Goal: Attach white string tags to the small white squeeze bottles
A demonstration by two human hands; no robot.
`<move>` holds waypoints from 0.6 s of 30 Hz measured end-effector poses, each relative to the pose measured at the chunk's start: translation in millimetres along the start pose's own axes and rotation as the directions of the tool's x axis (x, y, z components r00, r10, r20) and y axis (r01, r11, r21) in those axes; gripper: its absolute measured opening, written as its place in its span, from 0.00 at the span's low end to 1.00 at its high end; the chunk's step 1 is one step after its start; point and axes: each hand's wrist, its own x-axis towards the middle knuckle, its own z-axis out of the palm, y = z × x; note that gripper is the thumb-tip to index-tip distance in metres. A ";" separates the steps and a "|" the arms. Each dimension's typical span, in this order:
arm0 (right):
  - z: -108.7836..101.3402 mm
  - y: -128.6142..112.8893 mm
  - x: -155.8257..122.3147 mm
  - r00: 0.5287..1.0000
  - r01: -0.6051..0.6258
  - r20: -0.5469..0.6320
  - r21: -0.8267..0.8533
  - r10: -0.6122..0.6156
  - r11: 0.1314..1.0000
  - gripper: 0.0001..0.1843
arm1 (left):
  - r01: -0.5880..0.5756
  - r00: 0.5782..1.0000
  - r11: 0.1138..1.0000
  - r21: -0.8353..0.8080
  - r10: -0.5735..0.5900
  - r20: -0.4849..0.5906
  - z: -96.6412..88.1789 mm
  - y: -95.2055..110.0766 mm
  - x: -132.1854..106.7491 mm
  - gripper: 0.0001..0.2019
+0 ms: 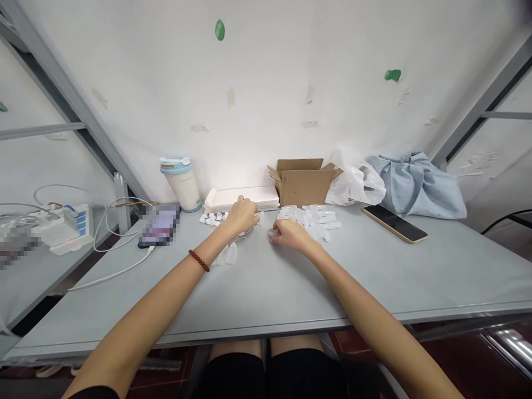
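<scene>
You're stretching both arms forward, left hand point(243, 215) and right hand point(291, 234) curling knuckles-up over white pieces point(318, 218). Fingertips hidden, can't tell grip.

you face a plain white wall point(291, 83) marked with two small green patches point(220, 29) and scraps of old tape point(310, 94). a slanted grey metal bar point(75, 105) crosses it on your left, and another grey metal bar point(482, 105) on your right. a soft bright glow point(245, 166) lies low on the wall, just above the flat light-grey table top point(291, 288). a lower grey side surface point(37, 271) stands to your left. under the table edge shows a dark red floor point(469, 360).
</scene>
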 end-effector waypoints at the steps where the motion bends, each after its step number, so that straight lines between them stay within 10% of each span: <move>1: 0.6 -0.1 0.0 1.000 0.005 0.002 -0.006 -0.005 1.000 0.14 | 0.006 1.000 1.000 0.011 -0.006 0.008 2.9 0.8 3.4 0.09; 7: 4.1 0.1 0.9 0.998 0.042 -0.036 0.008 -0.041 0.999 0.09 | 0.021 0.999 0.999 -0.030 -0.022 -0.031 3.1 -0.9 5.2 0.09; 11: 5.8 -0.2 3.3 0.989 0.066 -0.134 0.040 -0.060 0.997 0.09 | 0.085 0.990 0.939 -0.333 -0.118 -0.079 -11.2 0.1 -7.4 0.10; 18: 9.3 -5.3 6.4 0.931 0.262 -0.325 0.288 -0.163 0.921 0.08 | 0.376 0.916 0.396 -0.838 -0.293 0.273 -13.3 1.9 -33.3 0.09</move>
